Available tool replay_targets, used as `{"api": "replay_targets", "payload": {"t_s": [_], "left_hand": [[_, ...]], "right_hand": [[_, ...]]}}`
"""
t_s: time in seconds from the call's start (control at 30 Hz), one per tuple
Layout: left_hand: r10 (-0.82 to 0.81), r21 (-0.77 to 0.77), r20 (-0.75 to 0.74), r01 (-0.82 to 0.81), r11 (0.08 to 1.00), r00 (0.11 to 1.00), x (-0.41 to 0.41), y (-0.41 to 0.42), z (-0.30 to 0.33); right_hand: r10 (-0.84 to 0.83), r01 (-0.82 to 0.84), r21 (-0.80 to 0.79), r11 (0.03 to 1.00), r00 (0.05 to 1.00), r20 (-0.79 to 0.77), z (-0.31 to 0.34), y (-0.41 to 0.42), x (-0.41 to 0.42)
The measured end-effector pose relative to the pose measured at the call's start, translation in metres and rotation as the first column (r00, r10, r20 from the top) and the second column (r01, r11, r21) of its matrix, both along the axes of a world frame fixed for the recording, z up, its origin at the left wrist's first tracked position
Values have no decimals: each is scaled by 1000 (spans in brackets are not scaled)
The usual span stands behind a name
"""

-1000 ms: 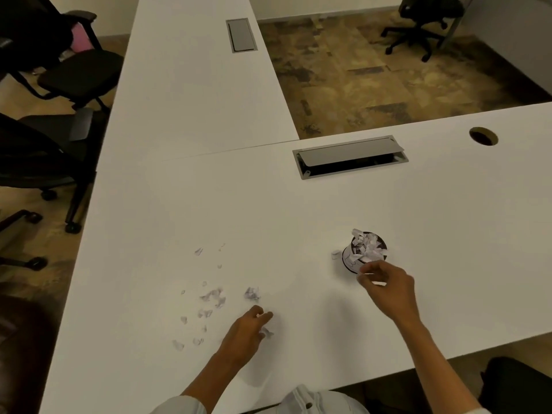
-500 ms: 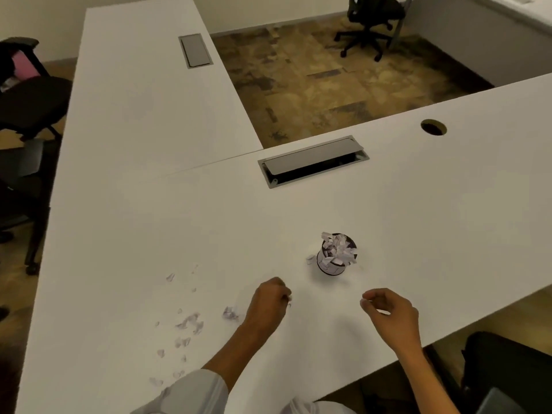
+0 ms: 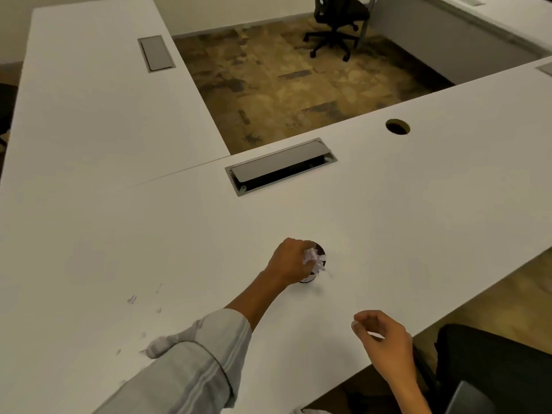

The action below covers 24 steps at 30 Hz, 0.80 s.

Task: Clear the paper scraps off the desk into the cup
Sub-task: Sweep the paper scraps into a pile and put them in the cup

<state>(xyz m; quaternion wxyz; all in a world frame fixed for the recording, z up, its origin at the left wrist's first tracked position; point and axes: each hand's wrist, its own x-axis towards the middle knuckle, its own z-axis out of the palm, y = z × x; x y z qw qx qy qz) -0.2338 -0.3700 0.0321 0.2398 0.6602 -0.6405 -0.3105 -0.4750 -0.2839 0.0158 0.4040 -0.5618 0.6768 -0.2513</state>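
Observation:
A small dark cup (image 3: 309, 279) stands on the white desk (image 3: 418, 219), heaped with white paper scraps (image 3: 319, 260). My left hand (image 3: 289, 262) is at the cup's left side, fingers curled over the rim and pinching scraps against the heap. Nearer the front edge, my right hand (image 3: 385, 339) hovers over the desk with its fingers loosely curled and nothing in them. Several small loose scraps (image 3: 131, 299) lie scattered on the desk to the left, some hidden behind my left sleeve.
A grey cable hatch (image 3: 280, 165) is set in the desk behind the cup, and a round grommet hole (image 3: 397, 126) lies to the right. A second desk wing runs off at the left. A black office chair (image 3: 337, 22) stands far back, a dark seat (image 3: 493, 369) at lower right.
My left hand picked up scraps from the left patch and carried them right to the cup. My right hand drew back from the cup toward the front edge.

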Motion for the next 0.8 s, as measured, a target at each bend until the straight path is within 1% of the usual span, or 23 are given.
{"api": "replay_targets", "payload": {"t_s": [0.07, 0.1, 0.17, 0.23, 0.3, 0.37, 0.43, 0.5, 0.57, 0.63, 0.7, 0.73, 0.77, 0.8], "left_hand": [[0, -40, -34, -2, 999, 999, 8, 7, 0], [30, -37, -57, -32, 999, 998, 14, 11, 1], [125, -20, -104, -127, 992, 987, 27, 17, 3], [210, 2, -150, -212, 977, 966, 39, 27, 5], [290, 8, -166, -292, 956, 943, 51, 38, 5], [360, 5, -166, -364, 931, 918, 63, 52, 1], [425, 5, -166, -430, 903, 890, 73, 67, -6], [483, 4, -170, -490, 872, 859, 83, 83, -15], [523, 3, -171, -530, 848, 835, 92, 99, -21], [557, 10, -169, -564, 826, 813, 99, 112, -27], [584, 22, -154, -588, 809, 797, 105, 123, -32], [592, 26, -152, -596, 803, 791, 107, 127, -35], [597, 30, -154, -601, 799, 787, 108, 131, -36], [601, 32, -158, -604, 796, 784, 110, 135, -37]], "right_hand": [[28, -28, -23, 999, 1000, 7, 0, -5, 7], [61, -60, -50, 997, 998, 14, 1, -8, 14], [184, -186, -144, 972, 983, -28, 1, -17, 34], [351, -389, -233, 891, 917, -188, -1, -31, 58], [471, -583, -264, 768, 794, -384, -5, -52, 82], [541, -713, -191, 674, 654, -529, -10, -74, 104], [592, -790, -27, 613, 481, -647, -19, -91, 118], [636, -817, 107, 566, 351, -688, -30, -103, 122], [666, -826, 181, 534, 280, -692, -36, -112, 122], [690, -824, 230, 518, 243, -682, -36, -119, 124], [718, -820, 258, 511, 243, -652, -33, -124, 125], [731, -821, 254, 512, 261, -631, -29, -126, 124], [740, -824, 226, 520, 302, -601, -22, -128, 123], [738, -821, 163, 547, 381, -557, -14, -129, 120]]}}
